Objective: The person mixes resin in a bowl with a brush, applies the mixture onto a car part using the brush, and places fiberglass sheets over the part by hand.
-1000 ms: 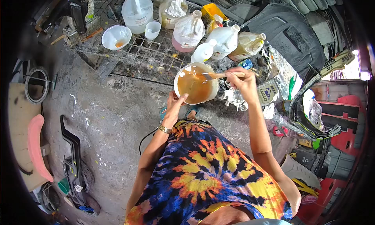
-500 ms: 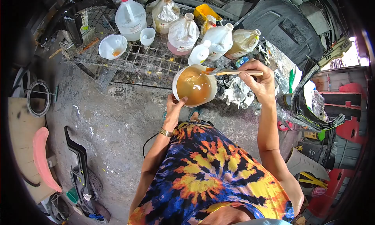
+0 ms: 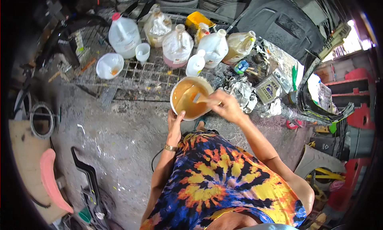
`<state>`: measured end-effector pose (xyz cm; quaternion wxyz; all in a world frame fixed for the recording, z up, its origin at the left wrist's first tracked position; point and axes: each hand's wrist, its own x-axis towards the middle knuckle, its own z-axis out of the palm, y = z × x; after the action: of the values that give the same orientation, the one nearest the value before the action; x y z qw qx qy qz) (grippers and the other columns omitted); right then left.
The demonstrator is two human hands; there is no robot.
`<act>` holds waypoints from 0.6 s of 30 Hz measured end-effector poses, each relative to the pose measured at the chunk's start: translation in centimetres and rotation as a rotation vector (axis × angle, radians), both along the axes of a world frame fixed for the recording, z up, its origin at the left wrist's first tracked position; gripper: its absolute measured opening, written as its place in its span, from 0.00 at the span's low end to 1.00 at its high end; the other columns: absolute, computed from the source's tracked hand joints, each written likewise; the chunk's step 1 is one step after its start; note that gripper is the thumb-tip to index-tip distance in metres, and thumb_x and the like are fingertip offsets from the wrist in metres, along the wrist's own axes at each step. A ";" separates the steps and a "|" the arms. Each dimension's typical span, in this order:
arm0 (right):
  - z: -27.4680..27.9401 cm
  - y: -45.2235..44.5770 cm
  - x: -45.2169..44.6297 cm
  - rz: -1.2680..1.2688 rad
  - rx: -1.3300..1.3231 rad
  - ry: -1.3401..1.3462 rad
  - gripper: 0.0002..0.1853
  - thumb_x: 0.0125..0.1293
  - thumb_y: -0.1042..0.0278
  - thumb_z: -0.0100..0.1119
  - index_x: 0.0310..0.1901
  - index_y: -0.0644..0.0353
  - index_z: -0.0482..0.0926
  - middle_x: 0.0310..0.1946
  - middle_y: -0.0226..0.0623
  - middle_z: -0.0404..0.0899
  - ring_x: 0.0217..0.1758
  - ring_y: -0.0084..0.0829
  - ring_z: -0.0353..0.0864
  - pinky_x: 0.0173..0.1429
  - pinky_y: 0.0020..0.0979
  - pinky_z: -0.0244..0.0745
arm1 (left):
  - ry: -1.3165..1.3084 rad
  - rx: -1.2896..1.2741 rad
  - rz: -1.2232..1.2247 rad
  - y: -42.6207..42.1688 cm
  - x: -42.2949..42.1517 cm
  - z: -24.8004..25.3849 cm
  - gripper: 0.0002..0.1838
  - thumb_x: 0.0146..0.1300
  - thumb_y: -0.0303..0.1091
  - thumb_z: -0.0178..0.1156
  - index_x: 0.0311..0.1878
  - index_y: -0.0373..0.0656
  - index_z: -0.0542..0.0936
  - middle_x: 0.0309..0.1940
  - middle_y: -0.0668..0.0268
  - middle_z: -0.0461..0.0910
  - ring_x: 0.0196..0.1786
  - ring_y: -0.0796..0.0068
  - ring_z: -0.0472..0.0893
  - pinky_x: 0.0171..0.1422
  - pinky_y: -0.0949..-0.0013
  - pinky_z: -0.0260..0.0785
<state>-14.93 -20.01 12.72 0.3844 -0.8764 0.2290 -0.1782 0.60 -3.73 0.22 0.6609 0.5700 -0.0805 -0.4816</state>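
Observation:
My left hand (image 3: pixel 175 124) grips the near-left rim of a white tub (image 3: pixel 208 86), its thumb over the edge. Amber-brown liquid (image 3: pixel 183 100) covers the tub's bottom. In my right hand (image 3: pixel 225 105) is a paintbrush (image 3: pixel 202 98) with a light wooden handle; its bristle end is down inside the tub, tilted toward the liquid. Just beyond the tub stands a small white bottle (image 3: pixel 195 64) on the wire-mesh table (image 3: pixel 135 80).
Several plastic jugs (image 3: pixel 175 48) line the table, with a shallow white bowl (image 3: pixel 109 66) and a small cup (image 3: pixel 142 52) at left. Crumpled foil-like material (image 3: pixel 242 92) and a metal can (image 3: pixel 269 88) lie right of the tub. A black car part (image 3: pixel 85 162) rests on the floor.
My right hand has moved left and down, bringing the brush from the tub's far rim into the tub. The camera view has shifted slightly.

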 end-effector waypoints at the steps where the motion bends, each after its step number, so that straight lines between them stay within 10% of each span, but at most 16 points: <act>1: -1.4 0.5 -0.2 0.007 -0.038 0.017 0.13 0.60 0.65 0.64 0.44 0.59 0.79 0.38 0.39 0.77 0.42 0.42 0.80 0.47 0.36 0.76 | 0.035 0.039 0.009 0.1 -0.1 -0.2 0.28 0.57 0.41 0.66 0.56 0.37 0.67 0.46 0.64 0.74 0.46 0.78 0.74 0.49 0.71 0.68; 9: -1.9 1.0 -3.2 0.026 -0.054 0.077 0.31 0.56 0.47 0.66 0.56 0.57 0.71 0.41 0.44 0.72 0.47 0.47 0.75 0.49 0.41 0.73 | 0.104 -0.082 0.051 0.7 -0.5 -0.5 0.25 0.62 0.40 0.60 0.58 0.42 0.65 0.48 0.67 0.73 0.44 0.78 0.73 0.42 0.72 0.65; 13: -2.0 -1.5 -4.5 -0.173 0.091 0.004 0.20 0.62 0.59 0.62 0.52 0.60 0.74 0.40 0.42 0.73 0.43 0.40 0.77 0.48 0.35 0.73 | 0.085 -0.092 0.114 1.0 -0.9 0.1 0.28 0.63 0.42 0.58 0.62 0.41 0.63 0.59 0.59 0.68 0.61 0.64 0.70 0.61 0.54 0.65; 18: -5.3 -11.1 -5.4 -0.514 0.091 -0.251 0.11 0.63 0.69 0.58 0.44 0.66 0.78 0.35 0.41 0.78 0.38 0.34 0.79 0.44 0.33 0.74 | 0.143 -0.091 0.152 1.8 -0.7 -0.2 0.33 0.60 0.42 0.61 0.66 0.42 0.61 0.62 0.60 0.67 0.63 0.66 0.68 0.66 0.57 0.58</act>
<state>-20.33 -31.16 7.40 0.3911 -0.7426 0.4018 -0.3662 -0.09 -1.98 0.00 0.7247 0.5081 -0.0114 -0.4653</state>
